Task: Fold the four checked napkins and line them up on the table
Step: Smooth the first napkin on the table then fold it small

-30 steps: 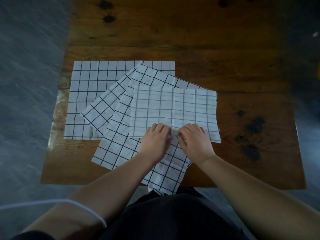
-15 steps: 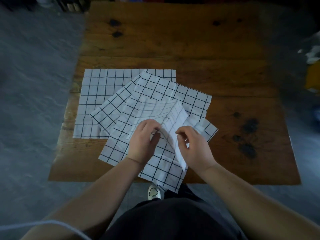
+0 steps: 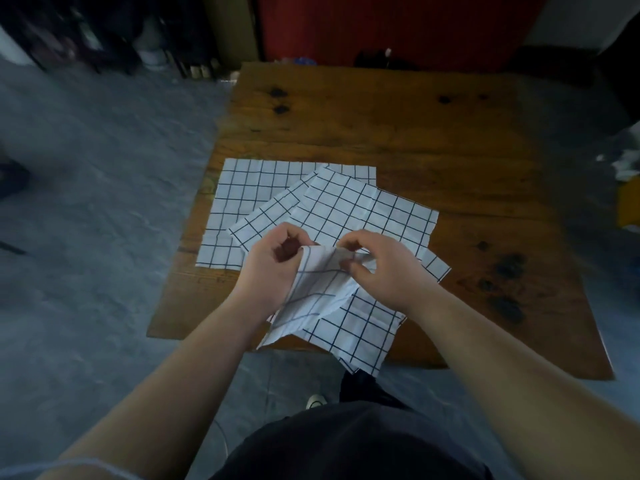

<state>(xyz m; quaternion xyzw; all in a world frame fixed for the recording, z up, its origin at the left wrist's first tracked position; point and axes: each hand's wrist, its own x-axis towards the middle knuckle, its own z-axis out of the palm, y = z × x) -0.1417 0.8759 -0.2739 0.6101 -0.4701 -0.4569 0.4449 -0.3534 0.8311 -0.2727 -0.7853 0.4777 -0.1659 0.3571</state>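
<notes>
The thin white cotton napkin with a dark grid of checks point(image 3: 317, 292) hangs lifted above the near edge of the worn brown wooden table point(image 3: 485, 188), pinched along its upper edge and drooping from there in a loose, creased fold whose lower corner reaches past the table's front edge. The way it sags and buckles between the two grips suggests a very light, limp cloth with no stiffness of its own: it should crease readily, but it will also slide and skew unless corners are matched and the fold is pressed flat against the table. The best places to hold look like the two corners of one edge, taken well apart so the cloth hangs square. The left hand point(image 3: 273, 268) is curled narrow, thumb and fingers closed on the upper left part of that edge; the right hand point(image 3: 384, 268) is likewise closed, fingertips nipping the bunched cloth just beside the left hand's grip. Under the lifted piece, toward the table's front and left, three other white checked napkins point(image 3: 363, 216) lie open and flat, fanned over one another, one of them overhanging the front edge. None looks folded yet. Beyond the table's left side lies grey floor point(image 3: 104, 202).
</notes>
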